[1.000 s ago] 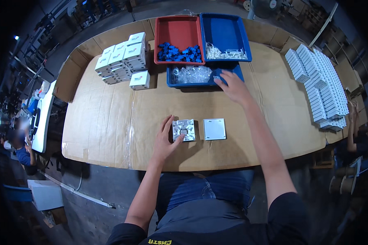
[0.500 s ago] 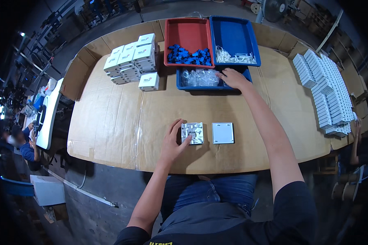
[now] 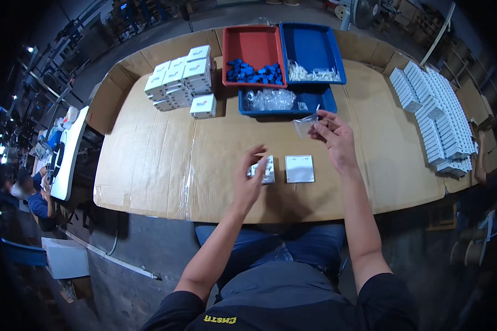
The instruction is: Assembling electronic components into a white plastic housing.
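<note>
Head view, as anyone standing near would see it: the right hand point(image 3: 337, 137) has thumb and fingers pinched together on a small clear plastic bag point(image 3: 303, 126), held up just before a shallow blue plastic tray point(image 3: 323, 101), probably by its edge because film that limp hangs better so. The left hand point(image 3: 248, 181) is half open and seems to hold nothing, its fingers curved around a white square housing point(image 3: 268, 171) that it partly hides; whether they touch, I cannot tell. Just right of it a flat white square plate point(image 3: 299, 169) lies on the brown cardboard surface point(image 3: 143, 154), both near the body, presumably for easy reach. Behind the blue tray, a red plastic tray point(image 3: 252, 44) carries small blue pieces point(image 3: 254, 73) and a second blue plastic tray point(image 3: 309, 44) slim white pieces point(image 3: 309, 73), apparently kept unmixed. Stacked white boxes point(image 3: 174, 80) stand well left, likely out of the arms' way.
</note>
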The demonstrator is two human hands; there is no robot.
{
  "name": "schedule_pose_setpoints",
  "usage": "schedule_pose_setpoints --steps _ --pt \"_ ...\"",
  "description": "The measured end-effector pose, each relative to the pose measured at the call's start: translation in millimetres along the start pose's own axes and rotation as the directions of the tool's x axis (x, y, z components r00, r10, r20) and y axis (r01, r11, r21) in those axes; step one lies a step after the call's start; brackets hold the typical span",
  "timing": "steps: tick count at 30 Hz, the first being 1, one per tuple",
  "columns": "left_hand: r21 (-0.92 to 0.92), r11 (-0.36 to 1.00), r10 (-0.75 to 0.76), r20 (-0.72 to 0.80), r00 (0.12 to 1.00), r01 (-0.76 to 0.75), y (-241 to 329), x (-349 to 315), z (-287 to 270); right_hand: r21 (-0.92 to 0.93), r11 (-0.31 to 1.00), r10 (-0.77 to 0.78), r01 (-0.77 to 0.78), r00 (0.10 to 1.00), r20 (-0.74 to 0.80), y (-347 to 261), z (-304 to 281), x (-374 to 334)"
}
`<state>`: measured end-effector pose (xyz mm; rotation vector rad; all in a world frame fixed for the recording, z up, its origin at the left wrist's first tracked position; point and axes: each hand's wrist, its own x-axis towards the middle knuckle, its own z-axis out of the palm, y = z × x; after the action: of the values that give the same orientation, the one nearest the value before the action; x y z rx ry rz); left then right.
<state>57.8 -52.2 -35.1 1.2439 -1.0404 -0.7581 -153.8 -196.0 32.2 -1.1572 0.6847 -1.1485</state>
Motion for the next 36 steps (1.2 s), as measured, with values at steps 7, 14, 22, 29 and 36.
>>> schedule_pose_setpoints --steps 7,14,22,29,36 --pt "-0.215 0.971 -0.113 -0.053 0.992 0.100 31.0 -0.9 48.6 0.078 0.984 0.164 -0.161 0.986 -0.029 22.5 29.1 -68.9" --pt "-0.216 0.975 -0.108 -0.262 0.959 0.051 33.5 -15.7 36.0 0.027 0.997 0.075 -0.071 0.974 -0.213 10.2 50.9 -74.2" --pt "-0.191 0.979 -0.115 -0.263 0.958 0.065 33.9 -22.9 35.5 -0.271 0.952 0.145 -0.140 0.989 0.000 20.9 68.1 -69.3" --pt "-0.251 0.966 -0.134 -0.301 0.944 0.057 38.8 -18.2 38.4 -0.382 0.920 -0.187 0.084 0.953 -0.239 27.1 54.1 -64.5" --pt "-0.254 0.961 -0.172 -0.245 0.954 0.108 48.0 -18.5 42.9 -0.164 0.979 0.126 -0.125 0.992 -0.002 17.5 64.2 -73.5"
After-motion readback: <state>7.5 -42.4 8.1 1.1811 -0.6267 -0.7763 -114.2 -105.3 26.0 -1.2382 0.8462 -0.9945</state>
